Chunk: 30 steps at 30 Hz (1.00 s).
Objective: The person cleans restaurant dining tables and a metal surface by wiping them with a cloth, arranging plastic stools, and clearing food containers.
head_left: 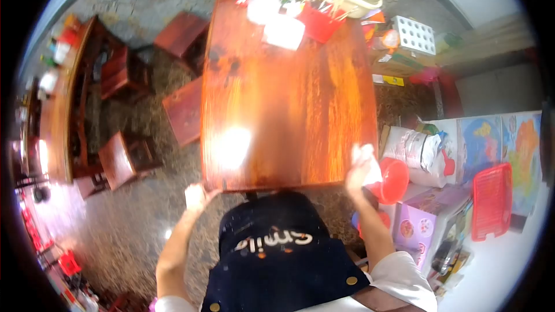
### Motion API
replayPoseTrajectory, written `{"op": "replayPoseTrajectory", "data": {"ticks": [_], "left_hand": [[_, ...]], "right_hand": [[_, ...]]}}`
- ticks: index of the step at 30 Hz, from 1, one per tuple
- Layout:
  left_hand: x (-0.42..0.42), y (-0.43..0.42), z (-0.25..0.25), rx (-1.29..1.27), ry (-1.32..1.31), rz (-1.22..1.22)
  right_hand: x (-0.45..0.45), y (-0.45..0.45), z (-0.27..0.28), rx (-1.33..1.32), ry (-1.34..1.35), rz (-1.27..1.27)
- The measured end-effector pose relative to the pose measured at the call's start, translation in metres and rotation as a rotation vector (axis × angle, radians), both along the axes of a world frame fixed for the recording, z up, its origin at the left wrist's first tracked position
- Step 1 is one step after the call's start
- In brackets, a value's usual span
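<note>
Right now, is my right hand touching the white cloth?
Touching. The head view shows the white cloth bunched against your right hand, with no gap between them, by the table's right edge.

I see my wooden table, smooth and glossy; wooden stools at left, also shiny; the red basket at right looks plastic.

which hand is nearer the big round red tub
Right. The right hand is just beside the big round red plastic tub; the left hand is at the near left corner of the glossy brown wooden table.
</note>
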<state>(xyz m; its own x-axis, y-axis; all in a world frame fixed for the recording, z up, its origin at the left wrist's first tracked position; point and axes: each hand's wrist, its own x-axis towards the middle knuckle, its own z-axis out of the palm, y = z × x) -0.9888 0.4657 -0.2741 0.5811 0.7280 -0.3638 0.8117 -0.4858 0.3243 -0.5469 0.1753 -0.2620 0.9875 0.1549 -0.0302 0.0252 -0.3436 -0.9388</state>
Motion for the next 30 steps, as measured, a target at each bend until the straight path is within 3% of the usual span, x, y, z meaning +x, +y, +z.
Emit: {"op": "replayPoseTrajectory", "data": {"ticks": [1,3,4,6,8,9,10,12,13,15,17,21,24,26,27,28,29,30], "left_hand": [[-0.006,-0.003,-0.014,0.008,-0.017,0.038],[-0.002,-0.005,-0.005,-0.026,-0.059,0.069],[-0.002,-0.005,-0.004,-0.029,-0.043,0.054],[0.005,-0.005,0.002,-0.063,-0.039,0.062],[0.018,-0.003,0.026,-0.067,0.004,0.025],[0.015,-0.002,0.017,-0.135,0.051,0.048],[0.017,-0.005,0.018,-0.132,0.070,0.060],[0.035,-0.009,0.035,-0.145,0.160,0.152],[0.048,-0.011,0.046,-0.159,0.230,0.231],[0.060,-0.009,0.051,-0.205,0.297,0.272],[0.056,-0.011,0.041,-0.183,0.299,0.292],[0.036,-0.014,0.016,-0.159,0.259,0.279],[0.052,-0.013,0.032,-0.224,0.335,0.320],[0.045,-0.013,0.026,-0.210,0.268,0.309],[0.037,-0.014,0.019,-0.200,0.244,0.281],[0.027,-0.014,0.012,-0.189,0.219,0.252],[0.024,-0.012,0.007,-0.180,0.189,0.225],[0.026,-0.012,0.011,-0.178,0.147,0.200]], "right_hand": [[-0.028,0.025,-0.003,0.433,0.185,0.072],[-0.084,0.070,-0.001,-0.660,-0.457,0.585],[-0.110,0.107,0.024,-0.544,-0.705,0.858],[-0.170,0.149,-0.004,-0.328,-0.552,1.027],[-0.194,0.182,-0.011,-0.452,-0.767,1.146],[-0.171,0.192,0.008,-0.392,-0.752,1.240],[-0.143,0.199,0.016,-0.285,-0.820,1.134],[-0.070,0.209,0.018,-0.403,-0.655,0.960],[-0.024,0.213,0.012,-0.613,-0.417,0.880],[0.066,0.204,-0.044,-0.994,-0.818,0.534],[0.150,0.223,-0.043,-0.896,-0.789,0.506],[0.294,0.295,-0.045,-0.860,-0.569,0.167],[0.316,0.286,-0.067,-0.825,-0.715,0.155],[0.281,0.223,-0.037,-0.744,-0.703,0.191],[0.252,0.199,-0.001,-0.668,-0.720,0.061],[0.248,0.124,-0.055,-0.725,-0.955,0.063],[0.222,0.079,-0.050,-0.600,-0.719,0.030],[0.203,0.019,-0.065,-1.170,-0.375,0.101]]}}
